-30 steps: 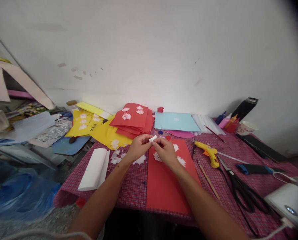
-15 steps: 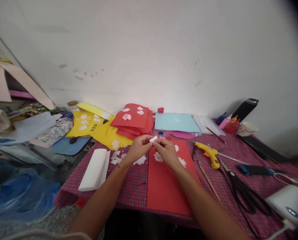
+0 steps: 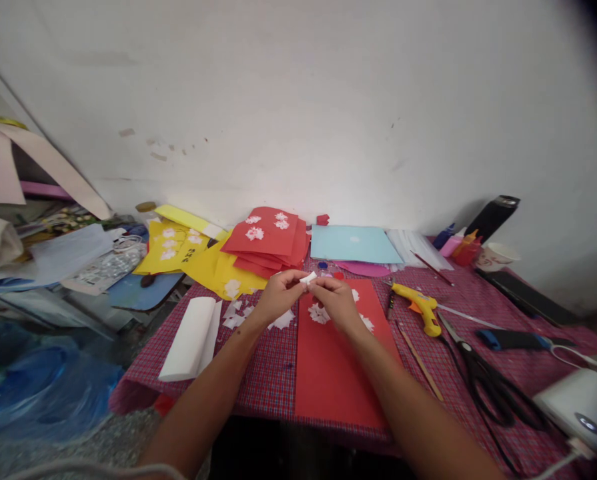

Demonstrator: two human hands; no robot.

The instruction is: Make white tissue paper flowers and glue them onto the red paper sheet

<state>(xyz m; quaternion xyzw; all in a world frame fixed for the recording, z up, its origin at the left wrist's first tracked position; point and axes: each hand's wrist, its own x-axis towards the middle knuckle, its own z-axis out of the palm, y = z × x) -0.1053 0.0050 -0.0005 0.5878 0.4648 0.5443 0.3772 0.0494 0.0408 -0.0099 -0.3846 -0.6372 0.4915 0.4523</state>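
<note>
Between the fingertips of both hands is a small folded piece of white paper [image 3: 309,277]. My left hand [image 3: 281,297] pinches it from the left, and my right hand [image 3: 334,301] pinches it from the right. Both hands hover over the upper left part of a red sheet [image 3: 338,373]. White paper flowers [image 3: 319,313] lie on that sheet, partly hidden by my right hand. Loose white paper pieces [image 3: 234,316] are scattered on the cloth to the left of my left hand.
On the left lies folded white paper [image 3: 188,340]. Red cards with flowers [image 3: 263,233] and a light blue sheet [image 3: 355,245] lie behind. To the right are a yellow glue gun [image 3: 418,307], black scissors [image 3: 488,380], a wooden stick [image 3: 421,363] and a black bottle [image 3: 493,217].
Both hands keep pinching the white paper in nearly the same spot, with a slight shift of the fingers. The whole view has moved a little.
</note>
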